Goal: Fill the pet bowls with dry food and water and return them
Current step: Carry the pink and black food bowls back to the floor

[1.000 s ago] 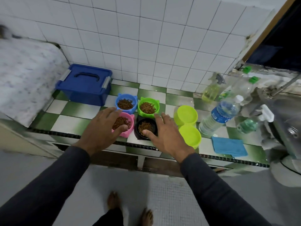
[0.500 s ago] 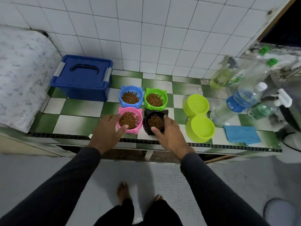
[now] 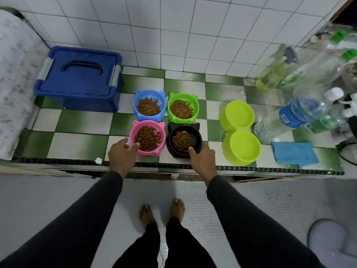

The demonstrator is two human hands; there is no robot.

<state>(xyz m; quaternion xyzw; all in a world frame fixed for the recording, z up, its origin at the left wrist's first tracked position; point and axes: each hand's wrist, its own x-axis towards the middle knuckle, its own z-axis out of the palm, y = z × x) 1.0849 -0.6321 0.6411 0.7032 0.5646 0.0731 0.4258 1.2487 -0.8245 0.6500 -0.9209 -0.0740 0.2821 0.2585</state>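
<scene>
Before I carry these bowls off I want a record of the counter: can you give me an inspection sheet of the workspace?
Surface: green and white tiled counter, front edge chipped.
Job's things: pink bowl, black bowl, blue bowl and green bowl all hold dry food; yellow-green double bowl looks empty; water bottle beside it.
Clutter: blue lidded box, blue cloth, spray bottles at right.
Hands: left hand on pink bowl's rim; right hand grips black bowl's rim.
Cables: dark cord at far right.
Surroundings: white tiled wall, bare feet on the floor.
</scene>
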